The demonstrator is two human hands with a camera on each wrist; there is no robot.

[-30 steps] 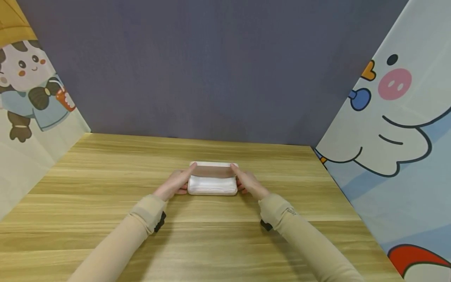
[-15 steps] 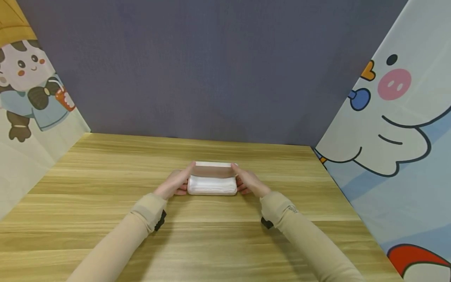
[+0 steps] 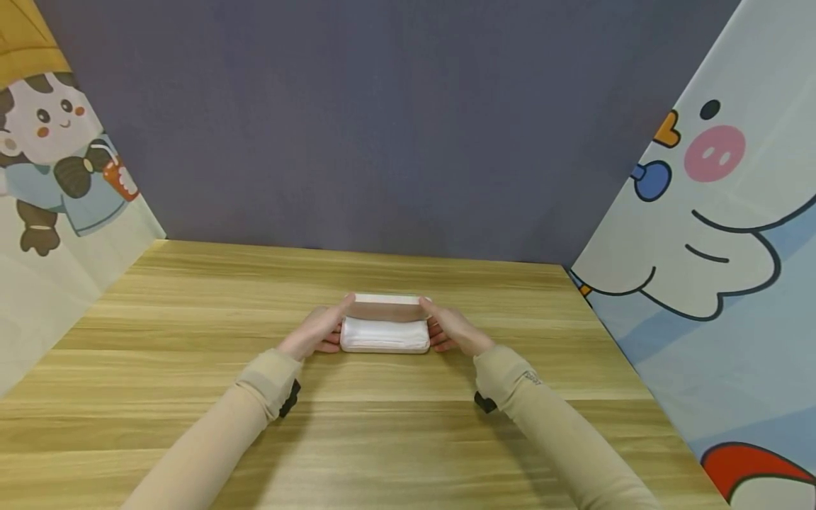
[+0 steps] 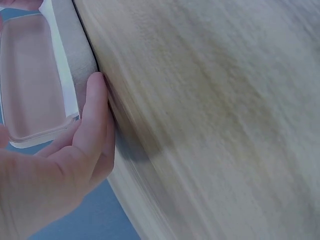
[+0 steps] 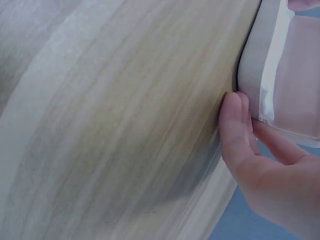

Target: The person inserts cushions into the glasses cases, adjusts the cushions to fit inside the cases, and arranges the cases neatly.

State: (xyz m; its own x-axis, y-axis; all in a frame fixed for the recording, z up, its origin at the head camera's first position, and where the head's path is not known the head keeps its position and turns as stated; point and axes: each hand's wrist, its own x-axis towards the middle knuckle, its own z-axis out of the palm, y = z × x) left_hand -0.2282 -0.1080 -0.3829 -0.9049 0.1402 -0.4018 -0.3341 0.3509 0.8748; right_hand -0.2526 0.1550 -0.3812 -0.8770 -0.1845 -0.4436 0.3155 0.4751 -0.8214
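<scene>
In the head view, a small rounded case (image 3: 387, 310) rests on the table with its lid raised at the back. The inside of the lid is dull pink, and folded white material (image 3: 385, 334) lies in the base. My left hand (image 3: 316, 331) holds the case's left end, thumb up at the lid's edge and fingers low along the base. At the other end my right hand (image 3: 454, 331) holds it the same way. Both wrist views show the grey outer wall (image 4: 75, 45) with fingertips at its corner, close to the wood.
The wood-grain table (image 3: 382, 439) reaches back to a dark grey-blue panel (image 3: 357, 127). Cartoon-printed panels flank it, with a child figure (image 3: 57, 142) on the left one and a pink-nosed white animal (image 3: 714, 152) on the right one.
My left thumb has shifted slightly outward to the lid's left corner. The case and lid stay almost as they were, with my right hand barely moved.
</scene>
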